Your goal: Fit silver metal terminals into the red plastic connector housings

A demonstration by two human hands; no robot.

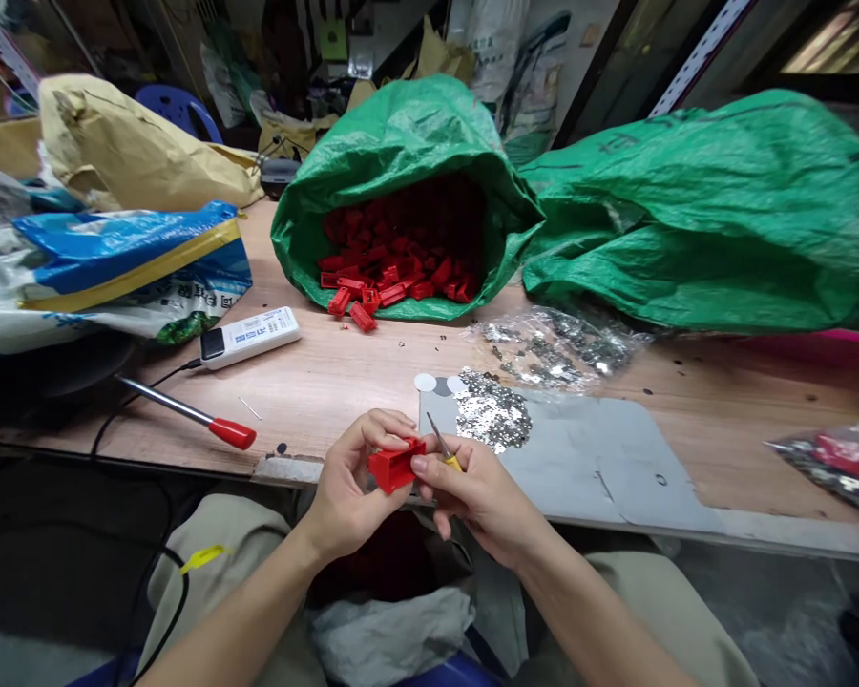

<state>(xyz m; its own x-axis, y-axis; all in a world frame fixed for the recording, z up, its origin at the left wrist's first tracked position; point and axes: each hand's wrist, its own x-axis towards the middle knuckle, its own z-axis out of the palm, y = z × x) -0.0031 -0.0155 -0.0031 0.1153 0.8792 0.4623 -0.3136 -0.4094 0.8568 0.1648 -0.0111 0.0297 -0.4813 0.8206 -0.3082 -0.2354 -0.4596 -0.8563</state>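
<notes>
My left hand (354, 491) is closed around a red plastic housing (392, 466), a small hollow block held above the table's front edge. My right hand (476, 491) meets it from the other side, thumb and finger at the block's right end. A thin pointed tool with a yellow handle (450, 458) is held in the right hand, its dark metal tip up and to the left. What the right fingertips pinch at the block is too small to make out. Just beyond lies a pile of small shiny metal pieces (492, 412) on a grey mat (579, 448).
A green sack (408, 124) full of red housings (401, 262) opens toward me; another green sack (708, 210) lies right. A clear bag of metal pieces (558, 348) sits behind the mat. Left are a white power bank (250, 337) and a red-tipped lever (233, 432). An open bag (393, 634) is in my lap.
</notes>
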